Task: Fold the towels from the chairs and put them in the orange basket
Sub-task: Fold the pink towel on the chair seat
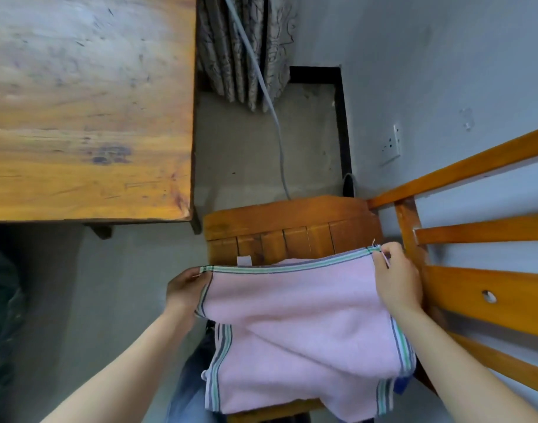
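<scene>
Towel (295, 319) over chair (289, 221) seat, at 5 o'clock of table (87, 102). Left hand (185, 290) pinches left corner, right hand (395, 279) pinches right corner. Step, likely: first fold. Next: bring held edge to opposite edge. Basket not seen.

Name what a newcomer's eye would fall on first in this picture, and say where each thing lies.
The pink towel with striped borders, low in the middle, draws the eye first; the left hand and the right hand each pinch one top corner, over a wooden chair. A big worn wooden table fills the upper left.
</scene>
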A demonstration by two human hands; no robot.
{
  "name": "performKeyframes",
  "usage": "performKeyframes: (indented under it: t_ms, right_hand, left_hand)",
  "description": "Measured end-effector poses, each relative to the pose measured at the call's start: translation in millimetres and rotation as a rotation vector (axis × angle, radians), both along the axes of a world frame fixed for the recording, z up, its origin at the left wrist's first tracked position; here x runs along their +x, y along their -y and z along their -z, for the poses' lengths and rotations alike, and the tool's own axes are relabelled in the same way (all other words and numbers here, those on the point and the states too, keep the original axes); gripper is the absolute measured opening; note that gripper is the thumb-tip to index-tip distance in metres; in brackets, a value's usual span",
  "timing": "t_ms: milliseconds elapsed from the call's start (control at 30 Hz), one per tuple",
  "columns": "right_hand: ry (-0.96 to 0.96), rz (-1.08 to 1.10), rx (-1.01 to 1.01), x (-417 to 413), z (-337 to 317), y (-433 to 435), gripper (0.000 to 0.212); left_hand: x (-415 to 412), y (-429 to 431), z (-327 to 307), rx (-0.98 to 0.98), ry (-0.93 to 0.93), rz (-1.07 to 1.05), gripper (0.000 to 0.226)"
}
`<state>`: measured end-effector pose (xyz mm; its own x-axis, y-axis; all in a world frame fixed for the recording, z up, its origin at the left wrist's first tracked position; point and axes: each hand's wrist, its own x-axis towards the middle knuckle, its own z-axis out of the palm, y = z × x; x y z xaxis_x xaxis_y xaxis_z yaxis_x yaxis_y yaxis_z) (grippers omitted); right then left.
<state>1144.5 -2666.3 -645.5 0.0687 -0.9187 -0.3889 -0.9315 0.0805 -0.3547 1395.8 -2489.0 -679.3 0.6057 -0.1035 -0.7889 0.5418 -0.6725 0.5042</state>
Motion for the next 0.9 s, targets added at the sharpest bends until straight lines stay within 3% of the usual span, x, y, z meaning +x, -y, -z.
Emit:
performKeyframes:
  t_ms: [67, 267, 433, 533, 733, 900]
  right_hand:
    - [-0.034, -0.015, 0.024, 0.3, 7.5, -1.7, 0.010]
    - [-0.057, 0.073, 0.114, -2.2, 13.4, -6.5, 0.012]
    - [0.062, 0.170, 0.224, 0.9, 13.0, -6.5, 0.009]
    - [0.108, 0.247, 0.236, 5.4, 11.1, -2.4, 0.012]
    - [0.147, 0.267, 0.180, 12.1, 5.6, 0.6, 0.016]
    - [0.264, 0.289, 0.229, 15.0, 0.1, 8.7, 0.045]
  left_hand:
    - [-0.9, 1.1, 5.5, 0.040, 0.005, 0.066, 0.017]
    - [-13.2, 10.6, 13.1, 0.115, 0.071, 0.318, 0.006]
    - [-24.3, 11.7, 20.0, 0.193, 0.095, 0.280, 0.028]
    - [-32.5, 12.8, 19.5, 0.174, 0.061, 0.232, 0.018]
    - [-31.7, 15.1, 10.9, 0.078, -0.064, 0.132, 0.020]
    - [-28.7, 13.2, 7.2, 0.054, -0.078, 0.161, 0.025]
